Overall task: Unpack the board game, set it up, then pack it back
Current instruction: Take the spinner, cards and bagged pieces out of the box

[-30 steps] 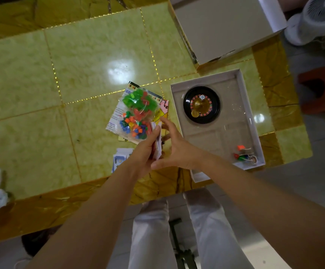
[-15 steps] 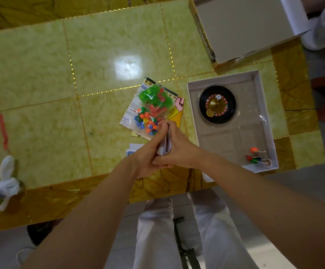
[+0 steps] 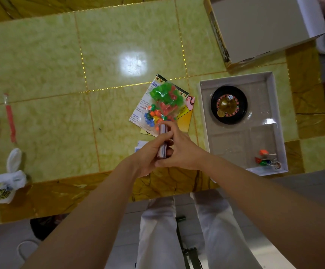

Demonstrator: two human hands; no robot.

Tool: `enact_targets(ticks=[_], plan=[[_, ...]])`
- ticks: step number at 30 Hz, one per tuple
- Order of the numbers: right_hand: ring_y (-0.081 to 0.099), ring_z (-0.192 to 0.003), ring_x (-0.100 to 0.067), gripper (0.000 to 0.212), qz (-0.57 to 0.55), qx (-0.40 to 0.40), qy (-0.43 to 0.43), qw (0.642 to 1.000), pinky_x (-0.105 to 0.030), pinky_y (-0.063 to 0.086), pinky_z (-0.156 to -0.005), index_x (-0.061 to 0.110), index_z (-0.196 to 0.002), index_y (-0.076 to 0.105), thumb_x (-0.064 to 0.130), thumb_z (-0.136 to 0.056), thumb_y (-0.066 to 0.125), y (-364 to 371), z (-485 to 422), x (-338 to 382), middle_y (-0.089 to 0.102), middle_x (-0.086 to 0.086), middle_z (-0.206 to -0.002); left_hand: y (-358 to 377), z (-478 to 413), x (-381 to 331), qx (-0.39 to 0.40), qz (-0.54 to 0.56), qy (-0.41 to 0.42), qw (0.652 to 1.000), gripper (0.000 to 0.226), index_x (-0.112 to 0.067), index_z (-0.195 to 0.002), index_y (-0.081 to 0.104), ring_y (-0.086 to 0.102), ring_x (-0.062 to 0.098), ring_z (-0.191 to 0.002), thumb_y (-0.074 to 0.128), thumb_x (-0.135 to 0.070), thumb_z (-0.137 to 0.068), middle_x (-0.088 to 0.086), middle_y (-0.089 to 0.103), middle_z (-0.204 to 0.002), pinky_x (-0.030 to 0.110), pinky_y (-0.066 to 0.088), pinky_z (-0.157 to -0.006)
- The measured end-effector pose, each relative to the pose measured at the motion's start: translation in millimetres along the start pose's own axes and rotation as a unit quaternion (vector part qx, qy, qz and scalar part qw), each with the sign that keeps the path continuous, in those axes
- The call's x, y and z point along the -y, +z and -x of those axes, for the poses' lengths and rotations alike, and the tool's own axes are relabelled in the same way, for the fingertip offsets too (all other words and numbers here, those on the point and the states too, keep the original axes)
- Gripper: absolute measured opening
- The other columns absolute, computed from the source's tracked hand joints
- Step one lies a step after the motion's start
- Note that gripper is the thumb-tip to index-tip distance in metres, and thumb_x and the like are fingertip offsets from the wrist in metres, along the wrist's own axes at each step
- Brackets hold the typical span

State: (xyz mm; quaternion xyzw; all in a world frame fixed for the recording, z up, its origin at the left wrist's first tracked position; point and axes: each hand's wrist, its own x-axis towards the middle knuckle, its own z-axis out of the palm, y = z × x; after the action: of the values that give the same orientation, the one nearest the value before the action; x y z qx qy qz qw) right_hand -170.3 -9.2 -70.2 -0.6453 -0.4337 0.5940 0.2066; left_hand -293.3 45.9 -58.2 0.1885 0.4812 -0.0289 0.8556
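Observation:
Both hands hold a stack of cards [image 3: 162,145] on edge above the table's near edge. My left hand [image 3: 147,156] grips it from the left and my right hand [image 3: 179,150] closes on it from the right. Just beyond lies a clear bag of small coloured pieces [image 3: 162,105] on printed sheets [image 3: 185,117]. To the right stands the open white box tray [image 3: 274,121], holding a black roulette wheel [image 3: 228,104] with a white die on it and several coloured clips [image 3: 267,159].
The box lid [image 3: 258,28] lies upside down at the back right. More cards [image 3: 140,146] peek out under my left hand. A red stick [image 3: 10,119] and a white plastic bag [image 3: 6,183] lie at the left. The green tiled table [image 3: 60,74] ends near my knees.
My right hand has closed onto the card stack that my left hand held; both hands now clasp it together. The camera view has shifted slightly to the left.

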Motion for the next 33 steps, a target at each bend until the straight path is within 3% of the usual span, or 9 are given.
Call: enact_targets(ticks=[3,6,8,10,12,15,18,24,33], plan=[[0.050,-0.120,-0.027,0.113,-0.003,0.003,0.006,1.000,-0.045,0.055,-0.088,0.038,-0.141,0.021,0.044,-0.050,0.086,8,-4,1,0.036,0.006,-0.134,-11,4,4,0.004,0.004,-0.014,1.000,0.038,-0.017,-0.104,0.063,0.053,0.013,-0.073,0.064,-0.045,-0.079,0.002,0.059,-0.084,0.024,0.045,-0.061],[0.035,-0.133,-0.019,0.117,0.023,0.036,0.008,0.999,-0.034,0.042,-0.101,0.032,-0.147,0.014,0.039,-0.057,0.089,14,-3,3,0.029,0.007,-0.144,-25,10,8,-0.012,-0.032,-0.044,0.998,0.037,-0.014,-0.103,0.056,0.052,0.014,-0.066,0.064,-0.044,-0.083,0.002,0.060,-0.076,0.026,0.044,-0.056],[0.022,-0.139,-0.014,0.122,0.046,0.078,0.011,0.996,-0.030,0.028,-0.108,0.034,-0.149,0.004,0.039,-0.061,0.088,18,0,3,0.019,0.007,-0.152,-40,12,13,-0.066,-0.100,-0.031,0.992,0.031,-0.012,-0.088,0.059,0.051,0.013,-0.057,0.058,-0.043,-0.091,0.002,0.058,-0.066,0.024,0.042,-0.052],[0.023,-0.139,-0.013,0.116,0.070,0.082,0.021,0.994,-0.033,0.028,-0.111,0.032,-0.151,0.003,0.034,-0.068,0.084,23,-2,2,0.017,0.005,-0.154,-62,9,25,-0.167,-0.156,0.005,0.974,0.037,-0.006,-0.087,0.060,0.054,0.015,-0.055,0.059,-0.042,-0.091,0.005,0.058,-0.066,0.025,0.045,-0.050],[0.041,-0.126,-0.015,0.086,0.094,0.050,0.048,0.993,-0.034,0.040,-0.104,0.021,-0.148,0.023,0.021,-0.079,0.075,30,-8,1,0.033,-0.003,-0.145,-88,7,41,-0.303,-0.207,0.035,0.930,0.048,-0.001,-0.103,0.056,0.062,0.021,-0.070,0.065,-0.046,-0.086,0.009,0.062,-0.084,0.032,0.052,-0.058],[0.053,-0.084,-0.012,0.034,0.153,0.006,0.065,0.986,-0.028,0.046,-0.074,0.020,-0.124,0.055,0.013,-0.091,0.056,41,-17,-1,0.058,-0.003,-0.111,-112,8,62,-0.424,-0.391,0.001,0.817,0.066,0.000,-0.118,0.048,0.057,0.034,-0.099,0.065,-0.054,-0.084,0.018,0.052,-0.113,0.040,0.048,-0.084],[0.053,-0.069,-0.016,0.025,0.174,0.016,0.045,0.984,-0.031,0.043,-0.063,0.021,-0.112,0.062,0.011,-0.094,0.049,55,-23,-5,0.064,-0.005,-0.095,-117,9,73,-0.452,-0.474,0.027,0.755,0.068,0.005,-0.121,0.043,0.046,0.036,-0.109,0.062,-0.050,-0.087,0.023,0.045,-0.120,0.038,0.038,-0.091],[0.059,-0.092,-0.023,0.031,0.206,0.064,0.048,0.975,-0.036,0.049,-0.075,0.020,-0.119,0.061,0.009,-0.092,0.049,82,-34,-21,0.063,-0.008,-0.109,-117,-8,87,-0.488,-0.574,0.088,0.652,0.066,0.004,-0.116,0.047,0.050,0.035,-0.099,0.063,-0.052,-0.085,0.021,0.051,-0.111,0.041,0.039,-0.083],[0.058,-0.090,-0.022,0.029,0.195,0.041,0.045,0.979,-0.031,0.044,-0.067,0.019,-0.117,0.060,0.009,-0.093,0.049,88,-36,-28,0.063,-0.008,-0.107,-124,-5,100,-0.495,-0.580,0.074,0.643,0.073,0.000,-0.124,0.046,0.047,0.036,-0.106,0.069,-0.052,-0.078,0.019,0.050,-0.115,0.043,0.040,-0.084]])
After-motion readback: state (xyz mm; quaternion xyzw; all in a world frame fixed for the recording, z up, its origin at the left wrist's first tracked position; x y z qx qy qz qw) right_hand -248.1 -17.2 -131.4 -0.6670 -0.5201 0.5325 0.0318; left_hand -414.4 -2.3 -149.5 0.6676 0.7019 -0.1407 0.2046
